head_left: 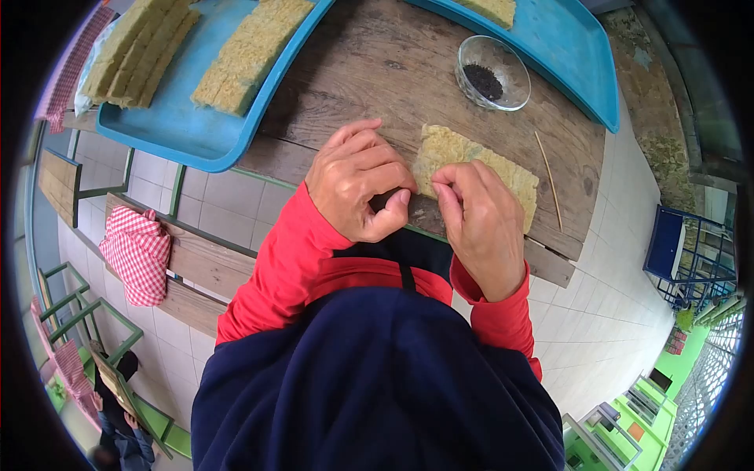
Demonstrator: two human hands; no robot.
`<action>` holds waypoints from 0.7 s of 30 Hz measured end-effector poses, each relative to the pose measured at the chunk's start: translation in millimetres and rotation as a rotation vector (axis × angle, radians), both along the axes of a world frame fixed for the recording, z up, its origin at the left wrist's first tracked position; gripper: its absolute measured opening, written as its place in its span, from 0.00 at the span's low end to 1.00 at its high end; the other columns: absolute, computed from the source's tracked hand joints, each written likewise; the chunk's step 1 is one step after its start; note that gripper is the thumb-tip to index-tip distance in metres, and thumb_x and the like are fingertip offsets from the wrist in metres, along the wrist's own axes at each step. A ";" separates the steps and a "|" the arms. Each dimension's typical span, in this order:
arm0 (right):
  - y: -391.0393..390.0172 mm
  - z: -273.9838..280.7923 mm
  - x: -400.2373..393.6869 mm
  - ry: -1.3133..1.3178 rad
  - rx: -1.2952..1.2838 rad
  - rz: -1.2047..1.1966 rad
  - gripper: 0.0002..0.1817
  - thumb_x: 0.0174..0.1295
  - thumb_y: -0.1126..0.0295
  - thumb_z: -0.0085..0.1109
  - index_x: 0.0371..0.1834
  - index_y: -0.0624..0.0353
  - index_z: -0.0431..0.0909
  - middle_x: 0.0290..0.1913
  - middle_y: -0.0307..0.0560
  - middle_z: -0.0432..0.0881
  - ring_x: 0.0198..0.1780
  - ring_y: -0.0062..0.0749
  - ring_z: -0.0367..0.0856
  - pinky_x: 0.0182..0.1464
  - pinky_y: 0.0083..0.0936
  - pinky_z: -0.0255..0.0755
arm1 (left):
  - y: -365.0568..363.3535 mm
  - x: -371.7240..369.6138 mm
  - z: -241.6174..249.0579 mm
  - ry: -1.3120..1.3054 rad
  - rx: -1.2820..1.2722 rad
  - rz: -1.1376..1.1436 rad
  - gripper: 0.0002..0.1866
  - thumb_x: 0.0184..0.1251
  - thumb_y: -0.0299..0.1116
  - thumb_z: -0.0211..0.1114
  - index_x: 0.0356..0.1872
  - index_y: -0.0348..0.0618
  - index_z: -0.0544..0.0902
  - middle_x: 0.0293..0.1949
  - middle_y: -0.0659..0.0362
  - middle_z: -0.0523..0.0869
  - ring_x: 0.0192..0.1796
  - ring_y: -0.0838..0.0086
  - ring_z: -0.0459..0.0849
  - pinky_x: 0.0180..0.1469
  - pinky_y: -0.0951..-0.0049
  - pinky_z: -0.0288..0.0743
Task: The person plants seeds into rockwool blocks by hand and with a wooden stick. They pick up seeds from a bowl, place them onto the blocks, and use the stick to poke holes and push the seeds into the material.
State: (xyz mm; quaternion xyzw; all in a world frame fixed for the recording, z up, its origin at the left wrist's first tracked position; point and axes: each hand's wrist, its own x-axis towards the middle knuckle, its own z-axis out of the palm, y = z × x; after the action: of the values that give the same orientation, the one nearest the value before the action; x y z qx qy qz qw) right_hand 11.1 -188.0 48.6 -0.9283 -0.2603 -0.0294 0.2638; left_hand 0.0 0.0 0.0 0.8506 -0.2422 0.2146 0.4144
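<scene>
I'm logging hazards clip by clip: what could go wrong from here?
The right hand is over the pale slab; heavy pressure might crumble it. The thin stick lies loose near the edge of the table, so a nudge could send it off. The open glass bowl holds loose dark grains; a knock may spill them.

No legible text, labels, brands, numbers, signs

Right hand (487,224) over the slab (444,149) (fibrous, yellowish).
</scene>
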 end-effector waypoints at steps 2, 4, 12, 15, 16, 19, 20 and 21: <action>-1.5 1.7 0.2 0.012 0.017 -0.002 0.06 0.57 0.75 0.63 0.36 0.57 0.77 0.33 0.46 0.78 0.37 0.44 0.79 0.35 0.36 0.73 | -1.2 0.2 0.5 -0.013 -0.007 0.004 0.08 0.42 0.33 0.62 0.25 0.48 0.86 0.29 0.62 0.85 0.37 0.64 0.83 0.61 0.53 0.71; -0.3 -1.0 3.4 -0.008 0.058 -0.028 0.05 0.57 0.75 0.63 0.35 0.58 0.78 0.33 0.46 0.78 0.36 0.43 0.80 0.35 0.36 0.73 | 3.3 2.2 2.7 -0.033 0.008 0.011 0.06 0.42 0.32 0.64 0.24 0.48 0.85 0.28 0.63 0.84 0.37 0.65 0.82 0.60 0.54 0.72; -9.3 -1.2 6.6 0.029 0.113 -0.118 0.03 0.57 0.76 0.62 0.34 0.59 0.79 0.32 0.46 0.80 0.32 0.44 0.80 0.33 0.35 0.72 | -2.1 1.7 3.1 -0.062 0.010 0.023 0.06 0.42 0.31 0.65 0.26 0.49 0.84 0.30 0.64 0.83 0.37 0.65 0.81 0.57 0.56 0.75; -8.8 -4.0 6.3 0.023 0.121 -0.107 0.03 0.58 0.76 0.61 0.35 0.59 0.79 0.32 0.46 0.80 0.32 0.44 0.80 0.33 0.35 0.72 | -2.5 1.7 3.0 -0.056 0.007 0.029 0.06 0.42 0.31 0.65 0.26 0.49 0.84 0.31 0.64 0.83 0.37 0.65 0.81 0.57 0.56 0.75; -8.7 -4.3 6.4 0.023 0.129 -0.107 0.03 0.58 0.76 0.61 0.35 0.59 0.79 0.32 0.46 0.80 0.32 0.44 0.80 0.33 0.35 0.72 | -2.6 1.6 2.6 -0.056 0.009 0.031 0.06 0.42 0.31 0.65 0.26 0.49 0.84 0.31 0.63 0.83 0.37 0.64 0.81 0.57 0.56 0.75; -8.9 -5.4 6.1 0.024 0.143 -0.106 0.03 0.58 0.76 0.61 0.35 0.59 0.80 0.31 0.46 0.80 0.32 0.44 0.80 0.32 0.34 0.72 | -2.1 1.7 1.7 -0.058 0.010 0.029 0.06 0.43 0.31 0.64 0.26 0.49 0.84 0.31 0.63 0.83 0.37 0.64 0.81 0.56 0.56 0.75; -9.2 -5.6 6.2 0.025 0.149 -0.106 0.03 0.57 0.76 0.61 0.35 0.59 0.80 0.31 0.46 0.80 0.31 0.44 0.80 0.32 0.34 0.72 | -2.0 1.9 1.4 -0.059 0.007 0.025 0.06 0.43 0.31 0.64 0.26 0.49 0.84 0.31 0.63 0.83 0.37 0.64 0.81 0.56 0.57 0.75; -9.3 -5.6 6.2 0.023 0.150 -0.107 0.03 0.57 0.76 0.61 0.35 0.59 0.80 0.31 0.46 0.80 0.31 0.44 0.80 0.32 0.34 0.72 | -2.0 2.0 1.0 -0.061 0.008 0.024 0.06 0.43 0.31 0.64 0.26 0.49 0.84 0.31 0.63 0.83 0.37 0.64 0.81 0.56 0.57 0.75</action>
State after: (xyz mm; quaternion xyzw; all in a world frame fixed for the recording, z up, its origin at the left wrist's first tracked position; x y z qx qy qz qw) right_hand 17.3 -197.3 43.0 -0.9188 -0.2045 -0.0522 0.3336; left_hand 2.0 -2.0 1.0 0.8481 -0.2456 0.2444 0.4008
